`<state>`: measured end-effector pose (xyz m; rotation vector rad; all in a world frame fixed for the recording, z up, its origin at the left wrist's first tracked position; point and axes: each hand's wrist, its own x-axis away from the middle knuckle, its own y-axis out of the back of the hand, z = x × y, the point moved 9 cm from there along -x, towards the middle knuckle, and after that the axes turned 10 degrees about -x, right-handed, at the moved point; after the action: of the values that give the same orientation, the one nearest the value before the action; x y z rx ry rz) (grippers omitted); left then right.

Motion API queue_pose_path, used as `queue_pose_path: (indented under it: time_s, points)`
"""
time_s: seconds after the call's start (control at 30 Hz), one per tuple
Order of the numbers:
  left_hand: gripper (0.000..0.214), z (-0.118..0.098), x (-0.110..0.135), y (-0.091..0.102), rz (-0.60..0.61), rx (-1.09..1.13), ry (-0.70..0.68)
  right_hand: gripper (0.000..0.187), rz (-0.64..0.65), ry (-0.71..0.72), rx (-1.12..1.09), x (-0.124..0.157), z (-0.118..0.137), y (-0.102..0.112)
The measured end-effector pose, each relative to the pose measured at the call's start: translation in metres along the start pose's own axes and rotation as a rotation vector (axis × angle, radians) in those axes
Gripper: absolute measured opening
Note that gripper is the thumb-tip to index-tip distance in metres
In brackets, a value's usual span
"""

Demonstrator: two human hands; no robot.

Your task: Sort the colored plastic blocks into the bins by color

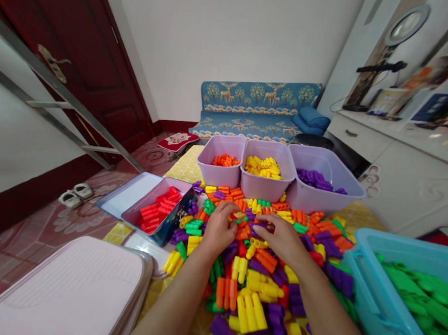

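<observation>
A heap of coloured plastic tube blocks (251, 280) in orange, yellow, purple, green and red covers the table. My left hand (218, 230) rests on the heap with fingers curled down among the blocks. My right hand (280, 236) lies beside it, fingers bent and pinching at blocks near the heap's middle. What either hand holds is hidden under the fingers. Beyond the heap stand three lilac bins: one with orange blocks (224, 160), one with yellow blocks (264, 167), one with purple blocks (316, 179).
A tray with red blocks (156, 209) sits at the left of the heap. A blue bin (368, 292) of green blocks stands at the right. A pink lid (68, 289) lies at the near left. A sofa, a door and a white cabinet surround the table.
</observation>
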<state>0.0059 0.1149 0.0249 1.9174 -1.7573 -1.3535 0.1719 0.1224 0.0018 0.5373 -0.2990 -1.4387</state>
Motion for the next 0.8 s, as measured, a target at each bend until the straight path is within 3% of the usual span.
queue_pose_path:
  time_s: [0.13,0.23,0.33,0.53,0.8]
  points:
    - [0.027,0.003,-0.002,0.010,-0.116,0.206,0.019,0.030,-0.070,0.107,0.080,-0.002,0.009,0.003]
    - [0.020,0.011,-0.003,0.009,-0.142,0.302,0.063,0.043,-0.109,0.211,0.229,-0.002,0.018,0.000]
    - [0.014,0.014,-0.003,0.006,-0.142,0.343,0.063,0.054,-0.069,0.242,0.381,0.001,0.020,-0.012]
    - [0.026,0.006,-0.004,0.003,-0.095,0.249,0.030,0.047,0.056,0.207,0.516,0.003,0.024,-0.025]
    - [0.016,0.003,-0.002,0.004,-0.054,0.086,0.059,0.043,0.024,0.166,0.431,0.001,0.029,-0.010]
